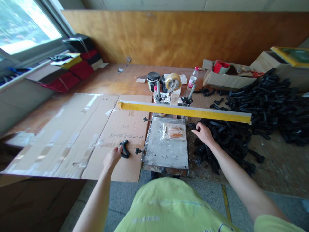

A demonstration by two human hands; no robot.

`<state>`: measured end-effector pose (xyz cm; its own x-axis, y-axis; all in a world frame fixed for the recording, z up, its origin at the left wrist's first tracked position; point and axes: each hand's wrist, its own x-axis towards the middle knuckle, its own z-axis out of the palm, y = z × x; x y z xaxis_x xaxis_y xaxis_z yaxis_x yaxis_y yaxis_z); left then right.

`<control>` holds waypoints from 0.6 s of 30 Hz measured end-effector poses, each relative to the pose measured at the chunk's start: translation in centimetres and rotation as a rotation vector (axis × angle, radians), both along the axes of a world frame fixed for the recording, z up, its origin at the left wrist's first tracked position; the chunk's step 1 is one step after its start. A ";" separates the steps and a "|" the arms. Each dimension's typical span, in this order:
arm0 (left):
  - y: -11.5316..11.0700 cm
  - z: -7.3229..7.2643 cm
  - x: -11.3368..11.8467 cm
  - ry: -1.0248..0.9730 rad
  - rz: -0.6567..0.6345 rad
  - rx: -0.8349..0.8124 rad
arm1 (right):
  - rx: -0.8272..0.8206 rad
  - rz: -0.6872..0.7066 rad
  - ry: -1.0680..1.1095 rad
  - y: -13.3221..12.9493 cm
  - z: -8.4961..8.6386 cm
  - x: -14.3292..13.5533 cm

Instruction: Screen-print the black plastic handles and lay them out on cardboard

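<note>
My left hand [113,157] is closed on one end of a black curved handle-like piece [125,150], low over a flattened cardboard sheet [103,122]. To the right of the metal plate [166,154], my right hand [204,133] pinches a similar black piece [191,125], partly hidden by the fingers. Behind and below that hand lies a heap of black pieces [224,138]. Between my hands, the plate carries a small clear-taped block [175,132] with tan patches. A long yellow bar [185,111] with a pale top edge crosses above the plate's far end.
Beyond the bar stand a black-lidded tub [153,80], a tape roll [173,82] and a red-capped bottle [193,79]. At the back right, an open carton [224,80] adjoins a larger black heap [272,100]. Black knobs [139,151] jut from the plate's left side.
</note>
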<state>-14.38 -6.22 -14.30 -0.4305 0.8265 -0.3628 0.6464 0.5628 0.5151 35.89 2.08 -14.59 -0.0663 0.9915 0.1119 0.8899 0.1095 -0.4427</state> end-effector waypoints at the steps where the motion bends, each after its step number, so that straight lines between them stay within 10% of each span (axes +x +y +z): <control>1: 1.1 1.0 1.0 -0.033 0.006 0.062 | 0.063 0.100 0.065 0.0 0.3 -1.2; 6: 6.8 7.3 8.9 -0.402 -0.126 0.471 | 0.160 0.469 0.105 -0.1 -0.3 -7.5; 11: 9.4 13.6 14.8 -0.712 -0.153 0.819 | 0.175 0.475 -0.007 -0.6 -0.8 -10.5; 18: 7.4 14.4 15.3 -0.781 -0.154 0.800 | 0.090 0.327 0.035 -0.4 1.0 -8.2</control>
<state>0.94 1.19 0.06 -0.1909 0.9669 0.1696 0.0236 -0.1682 0.9855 27.68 1.69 -13.62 -0.3739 0.9043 0.2059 0.7856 0.4268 -0.4480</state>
